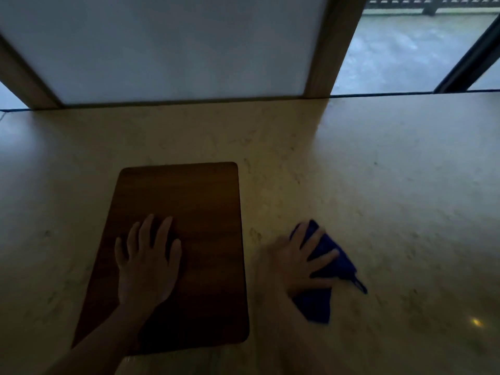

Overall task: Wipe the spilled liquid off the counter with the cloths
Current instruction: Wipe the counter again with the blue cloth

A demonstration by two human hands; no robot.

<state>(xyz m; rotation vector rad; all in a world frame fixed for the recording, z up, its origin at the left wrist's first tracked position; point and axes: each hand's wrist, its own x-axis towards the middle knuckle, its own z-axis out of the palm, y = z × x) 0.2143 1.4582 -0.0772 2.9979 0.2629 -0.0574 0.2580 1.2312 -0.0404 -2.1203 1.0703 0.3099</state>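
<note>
A dark blue cloth point(322, 301) lies crumpled on the beige stone counter point(392, 190), to the right of a brown wooden board point(194, 190). My right hand point(297, 263) presses flat on the cloth with spread, straight fingers; the hand is motion-blurred. My left hand point(147, 261) rests flat on the board's near half, fingers straight and apart. I cannot make out any liquid on the counter in this dim light.
A frosted window panel point(173, 47) in a wooden frame point(327, 47) stands along the counter's far edge. Clear glass at the right point(405, 50) looks onto a wet outdoor floor. A small light reflection point(476, 322) glints on the counter at the near right.
</note>
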